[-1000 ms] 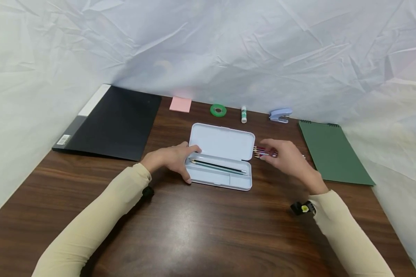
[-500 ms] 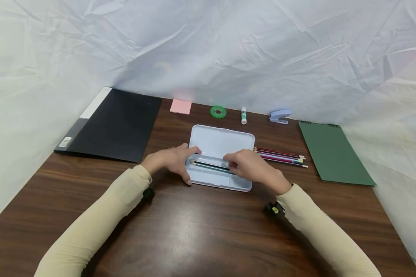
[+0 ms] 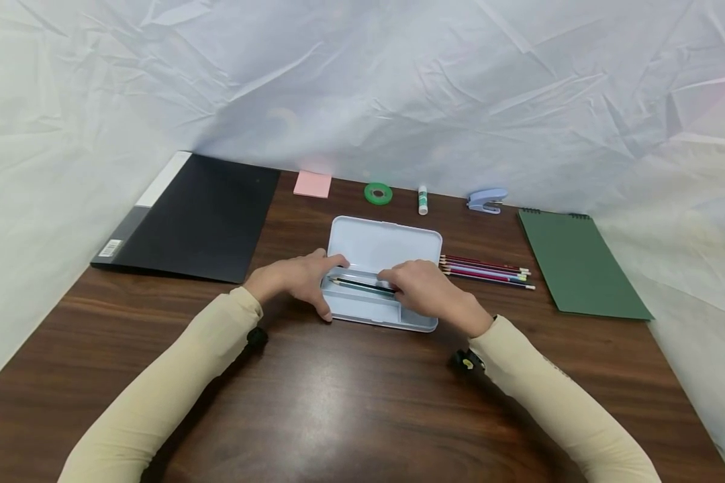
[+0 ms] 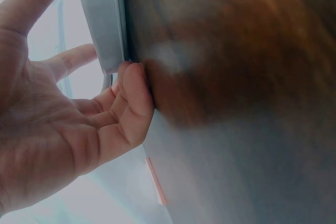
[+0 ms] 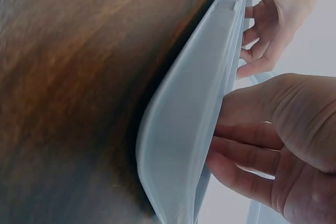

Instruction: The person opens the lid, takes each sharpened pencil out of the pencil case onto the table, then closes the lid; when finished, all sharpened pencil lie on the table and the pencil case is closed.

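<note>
A pale blue-white pencil case (image 3: 387, 245) lies open on the table, its lid tilted back. My left hand (image 3: 299, 276) grips the case's left end, thumb at the front edge and fingers toward the hinge side. In the left wrist view, that hand's fingers (image 4: 128, 95) curl at the case's edge. Inside the long compartment lie dark pencils (image 3: 362, 285), one black and one greenish, tips to the left. My right hand (image 3: 425, 288) reaches into the case and pinches the pencils near their right part; the case wall hides its fingertips in the right wrist view.
Several pencils (image 3: 486, 270) lie side by side right of the case. A green spiral notebook (image 3: 586, 265) is farther right, a black folder (image 3: 199, 218) at left. Along the back stand pink sticky notes (image 3: 312, 184), green tape (image 3: 378, 194), a glue stick (image 3: 423, 200) and a stapler (image 3: 487, 200).
My right hand has moved left from the loose pencils on the table into the case, onto the pencils there. The left hand has stayed at the case's left end.
</note>
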A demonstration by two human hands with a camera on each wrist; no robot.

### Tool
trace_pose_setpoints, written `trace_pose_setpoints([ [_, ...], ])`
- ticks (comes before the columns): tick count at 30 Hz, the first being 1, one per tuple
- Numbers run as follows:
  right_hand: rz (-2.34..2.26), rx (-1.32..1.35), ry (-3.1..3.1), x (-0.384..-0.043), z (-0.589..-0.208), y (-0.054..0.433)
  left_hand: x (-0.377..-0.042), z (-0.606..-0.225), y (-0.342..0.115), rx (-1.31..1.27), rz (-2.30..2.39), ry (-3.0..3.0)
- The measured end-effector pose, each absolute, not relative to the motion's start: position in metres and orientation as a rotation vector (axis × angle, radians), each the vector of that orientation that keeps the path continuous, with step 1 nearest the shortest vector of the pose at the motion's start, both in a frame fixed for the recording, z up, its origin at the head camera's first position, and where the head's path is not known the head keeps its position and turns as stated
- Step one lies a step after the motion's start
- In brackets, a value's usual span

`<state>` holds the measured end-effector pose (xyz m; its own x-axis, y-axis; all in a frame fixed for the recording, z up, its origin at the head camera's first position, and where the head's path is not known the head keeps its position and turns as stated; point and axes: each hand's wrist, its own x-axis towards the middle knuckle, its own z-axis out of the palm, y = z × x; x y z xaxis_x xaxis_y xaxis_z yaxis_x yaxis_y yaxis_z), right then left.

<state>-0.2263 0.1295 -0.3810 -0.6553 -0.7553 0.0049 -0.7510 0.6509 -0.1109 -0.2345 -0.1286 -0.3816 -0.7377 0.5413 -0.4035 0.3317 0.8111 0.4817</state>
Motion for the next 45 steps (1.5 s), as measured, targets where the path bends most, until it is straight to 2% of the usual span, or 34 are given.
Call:
trace_pose_setpoints([
  [16, -0.180, -1.207, 2.752, -0.227, -0.377, 0.129, -0.234, -0.382, -0.130, 0.644, 0.538, 2.448],
  [25, -0.185, -1.183, 2.751, -0.225, -0.362, 0.146, -0.234, -0.384, -0.130, 0.644, 0.529, 2.461],
  [33, -0.236, -1.033, 2.774, -0.217, -0.339, 0.184, -0.234, -0.384, -0.129, 0.646, 0.525, 2.456],
  [45, -0.369, -0.958, 2.848, -0.220, -0.309, 0.266, -0.235, -0.383, -0.130, 0.634, 0.522, 2.454],
])
